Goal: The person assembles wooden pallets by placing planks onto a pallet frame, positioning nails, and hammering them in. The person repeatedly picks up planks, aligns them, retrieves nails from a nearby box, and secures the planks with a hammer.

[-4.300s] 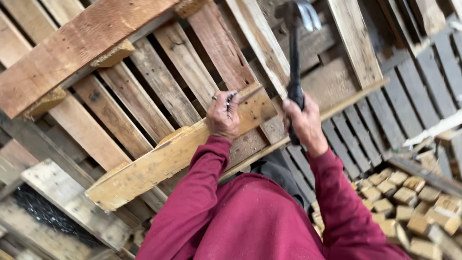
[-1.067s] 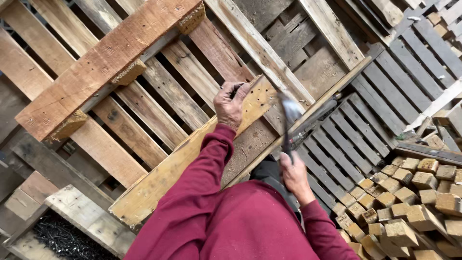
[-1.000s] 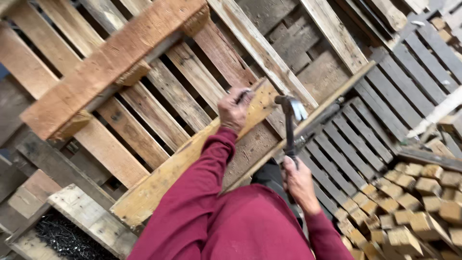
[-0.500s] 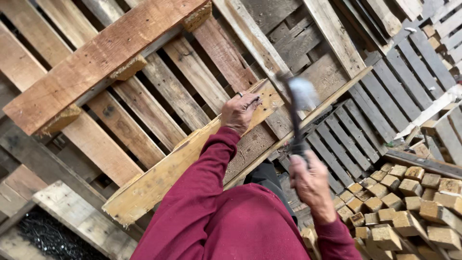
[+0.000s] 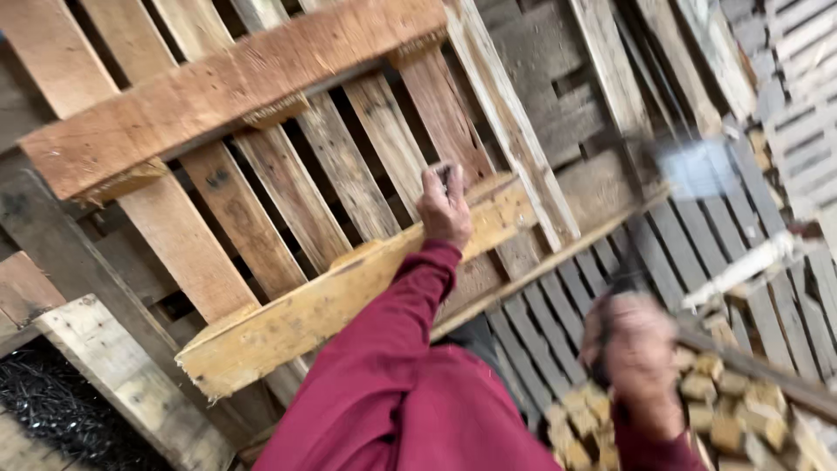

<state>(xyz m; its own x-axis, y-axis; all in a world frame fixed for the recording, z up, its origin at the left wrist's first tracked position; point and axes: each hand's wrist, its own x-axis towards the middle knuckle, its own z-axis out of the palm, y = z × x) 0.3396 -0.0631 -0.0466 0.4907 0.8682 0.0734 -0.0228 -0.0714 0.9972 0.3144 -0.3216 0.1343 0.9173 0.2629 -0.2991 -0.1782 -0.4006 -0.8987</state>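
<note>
My left hand [image 5: 445, 205] rests on the upper edge of a pale wooden pallet beam [image 5: 349, 283], fingers pinched around something small and dark, likely a nail. My right hand [image 5: 636, 358], blurred by motion, grips the dark handle of a hammer [image 5: 689, 170]. The hammer's metal head is raised to the right of the beam, well apart from my left hand. Both arms wear dark red sleeves. The beam lies diagonally across a wooden pallet [image 5: 270, 174] of worn slats.
Grey weathered pallets [image 5: 610, 288] lie under and to the right of the work. A pile of small wooden blocks [image 5: 732, 419] sits at the lower right. A loose pale plank [image 5: 122, 375] and dark wiry material [image 5: 52, 410] are at the lower left.
The hammer has swung up and out to the right, away from the beam, and my right hand has dropped lower. My left hand stays on the beam.
</note>
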